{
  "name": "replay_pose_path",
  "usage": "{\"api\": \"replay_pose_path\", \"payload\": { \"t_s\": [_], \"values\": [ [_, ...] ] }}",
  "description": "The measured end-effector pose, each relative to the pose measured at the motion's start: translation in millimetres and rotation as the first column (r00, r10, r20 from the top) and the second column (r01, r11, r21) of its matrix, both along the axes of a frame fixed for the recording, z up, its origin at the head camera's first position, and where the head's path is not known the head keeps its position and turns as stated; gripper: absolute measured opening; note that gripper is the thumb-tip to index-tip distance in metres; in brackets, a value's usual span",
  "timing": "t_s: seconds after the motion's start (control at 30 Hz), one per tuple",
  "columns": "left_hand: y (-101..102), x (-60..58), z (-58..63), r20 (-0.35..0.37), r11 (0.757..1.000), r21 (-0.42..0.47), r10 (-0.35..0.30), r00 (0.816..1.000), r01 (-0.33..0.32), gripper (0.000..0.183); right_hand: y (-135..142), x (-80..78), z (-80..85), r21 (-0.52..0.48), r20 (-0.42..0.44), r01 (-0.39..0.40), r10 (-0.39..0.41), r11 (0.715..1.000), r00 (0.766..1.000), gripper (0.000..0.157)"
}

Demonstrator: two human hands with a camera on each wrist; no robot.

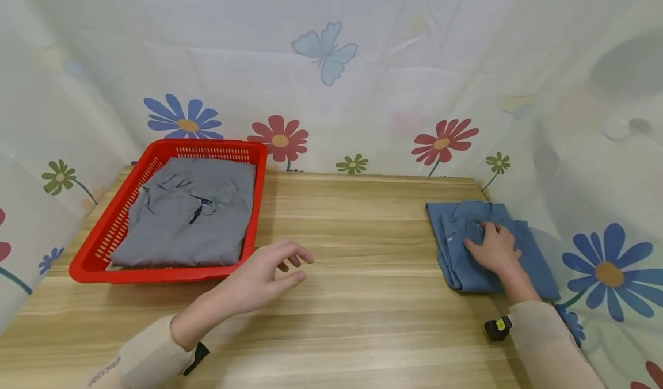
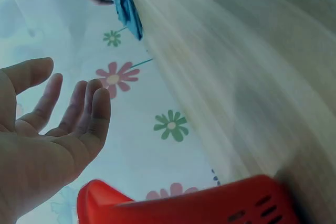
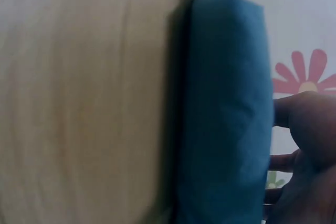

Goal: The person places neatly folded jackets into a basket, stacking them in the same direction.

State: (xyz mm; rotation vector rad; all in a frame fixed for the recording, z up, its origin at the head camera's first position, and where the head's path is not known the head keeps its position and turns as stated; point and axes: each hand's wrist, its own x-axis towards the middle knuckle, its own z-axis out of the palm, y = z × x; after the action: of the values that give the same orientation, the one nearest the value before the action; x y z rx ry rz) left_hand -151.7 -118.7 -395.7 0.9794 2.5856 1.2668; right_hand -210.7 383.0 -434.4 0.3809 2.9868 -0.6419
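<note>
On the right of the table lies a folded blue garment (image 1: 456, 262), its layered folds facing the middle. My right hand (image 1: 494, 250) rests on top of it, thumb and index finger apart, fingertips at the cloth. In the right wrist view the garment (image 3: 226, 108) shows as a thick folded edge, with the fingers (image 3: 282, 162) reaching its top. My left hand (image 1: 264, 277) hovers over the table by the basket's near right corner, fingers loosely bent with nothing in them. The left wrist view shows this hand (image 2: 58, 129) with its palm bare.
A red plastic basket (image 1: 261, 187) stands at the left, with a folded grey garment (image 1: 176, 233) lying inside. The wooden table (image 1: 357, 233) ends at a flower-printed curtain (image 1: 383, 113) at the back and sides. The blue garment's right side lies close to the curtain.
</note>
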Motion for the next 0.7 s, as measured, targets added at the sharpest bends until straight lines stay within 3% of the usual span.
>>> {"api": "replay_pose_path", "payload": {
  "t_s": [0.1, 0.3, 0.5, 0.7],
  "values": [
    [4, -0.7, -5.7, 0.023, 1.000, 0.024, -0.020, 1.000, 0.020, 0.022, 4, 0.6, -4.7, 0.016, 0.039, -0.023, 0.022, 1.000, 0.999, 0.072],
    [11, 2.3, -10.8, 0.143, 0.996, 0.081, -0.047, 0.989, 0.036, 0.022, 7, 2.4, -7.5, 0.048, 0.065, -0.085, 0.082, 0.995, 0.995, 0.073],
    [18, 2.1, -19.1, 0.168, 0.993, 0.108, -0.066, 0.984, 0.048, 0.021, -1, 3.0, -6.1, 0.070, 0.061, -0.130, 0.126, 0.989, 0.990, 0.073],
    [24, 2.6, -25.2, 0.264, 0.987, 0.147, -0.094, 0.960, 0.056, 0.019, -16, 0.0, -8.2, 0.101, 0.033, -0.189, 0.187, 0.977, 0.982, 0.072]
  ]
}}
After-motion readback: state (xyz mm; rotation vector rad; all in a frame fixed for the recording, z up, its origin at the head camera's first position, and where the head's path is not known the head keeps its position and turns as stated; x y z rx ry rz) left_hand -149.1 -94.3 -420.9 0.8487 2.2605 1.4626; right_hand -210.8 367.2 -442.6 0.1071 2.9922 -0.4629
